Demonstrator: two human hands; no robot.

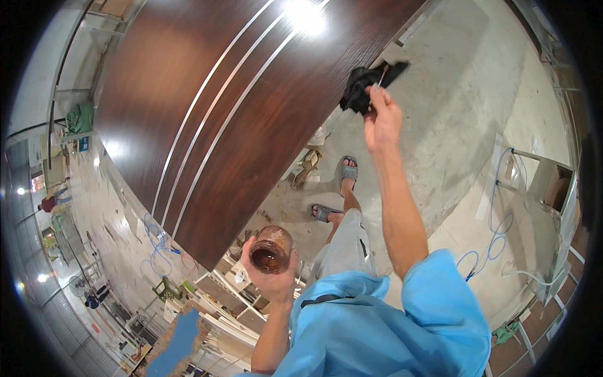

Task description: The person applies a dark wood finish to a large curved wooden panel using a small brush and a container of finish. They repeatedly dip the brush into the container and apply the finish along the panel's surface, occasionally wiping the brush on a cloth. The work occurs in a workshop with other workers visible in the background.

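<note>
Left hand (271, 271) is raised at chest height, fingers wrapped around a small round jar (271, 250) holding dark brown liquid; the jar's mouth faces up, just off the near corner of the large dark wood panel (207, 113). The panel carries three pale inlaid stripes (213, 119) running its length and reflects a light glare near its far end. Right hand (382, 119) is extended forward, fingers pinched on a thin stick and a bunched black cloth (359, 89), which is pressed against the panel's right edge. Below, sandalled feet (339, 188) stand on the concrete floor (452, 125); a blue hose (496, 226) lies to the right.
</note>
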